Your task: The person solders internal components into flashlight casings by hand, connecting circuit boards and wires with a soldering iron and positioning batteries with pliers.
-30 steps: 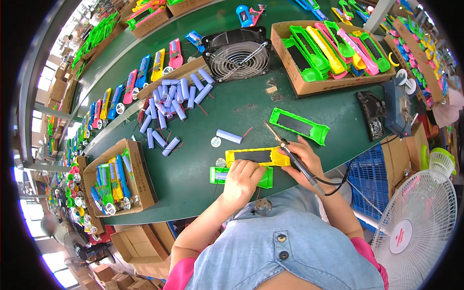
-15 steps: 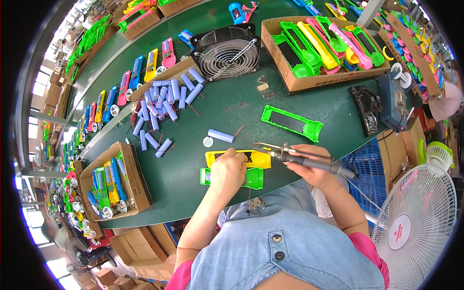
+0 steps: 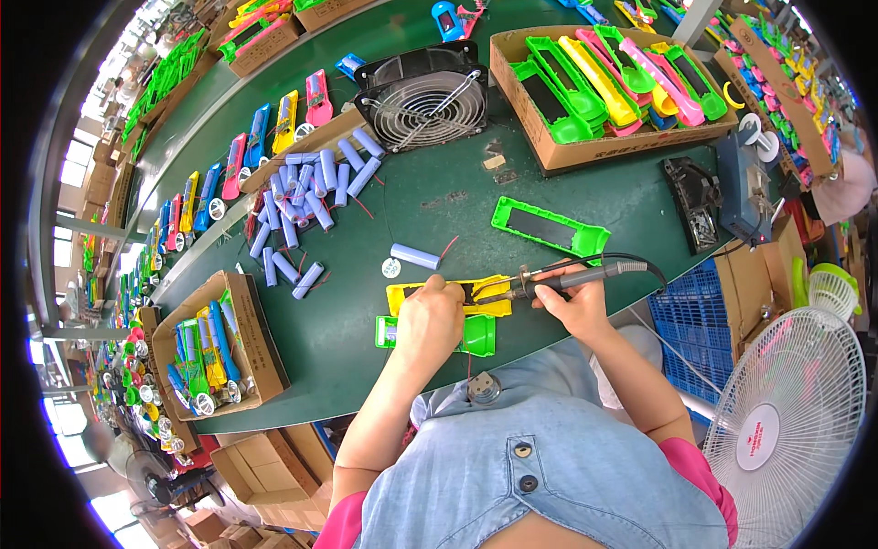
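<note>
My right hand (image 3: 578,304) grips a soldering iron (image 3: 599,273) whose tip reaches left into a yellow plastic casing (image 3: 497,309) at the table's near edge. Bent over that casing, my left hand (image 3: 428,320) has its fingertips pinched together inside it; whatever they hold is hidden. Just below lies a green casing (image 3: 478,338), partly covered by my left hand. A single purple battery cell (image 3: 415,255) with a red wire rests above, beside a small white disc (image 3: 391,268). Farther right is another green casing (image 3: 549,228), with a dark strip inside.
Purple cells (image 3: 315,188) lie heaped at the left, near a black fan (image 3: 428,110). A carton (image 3: 604,157) of coloured casings stands at the back right, near a blue-grey soldering station (image 3: 743,210). Another carton (image 3: 268,357) is at left; a large white fan (image 3: 786,439) stands right.
My right hand has shifted slightly, and the soldering iron has swung to lie flatter, its tip now lower inside the yellow casing. My left hand stays in nearly the same place.
</note>
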A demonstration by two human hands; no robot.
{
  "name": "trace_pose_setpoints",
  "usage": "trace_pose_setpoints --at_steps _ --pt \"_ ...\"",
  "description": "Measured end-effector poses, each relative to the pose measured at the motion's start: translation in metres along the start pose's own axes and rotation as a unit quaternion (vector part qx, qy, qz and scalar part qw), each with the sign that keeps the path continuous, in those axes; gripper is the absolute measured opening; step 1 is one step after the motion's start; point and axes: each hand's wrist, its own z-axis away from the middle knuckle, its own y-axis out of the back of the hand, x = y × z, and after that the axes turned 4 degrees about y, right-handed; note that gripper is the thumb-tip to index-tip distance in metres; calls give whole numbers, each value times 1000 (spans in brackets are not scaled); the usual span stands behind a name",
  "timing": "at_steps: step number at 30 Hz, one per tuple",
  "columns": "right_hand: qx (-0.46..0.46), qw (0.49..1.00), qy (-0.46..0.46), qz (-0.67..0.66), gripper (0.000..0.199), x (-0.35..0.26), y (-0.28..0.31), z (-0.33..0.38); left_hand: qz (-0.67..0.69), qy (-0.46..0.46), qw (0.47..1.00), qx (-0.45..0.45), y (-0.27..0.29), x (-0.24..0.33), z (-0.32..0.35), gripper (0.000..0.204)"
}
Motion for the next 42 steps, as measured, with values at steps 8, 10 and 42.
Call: trace_pose_setpoints --at_steps 8,10,42 --pt "-3 1000 -18 -14 18 -6 0 0 4 0 1000 10 -1 0 1 6" --pt "-9 1000 -17 -5 18 -10 1 2 8 0 1000 12 0 1 1 5" --pt "49 998 -2 -41 16 -1 -9 13 16 5 1000 17 -3 -1 2 5"
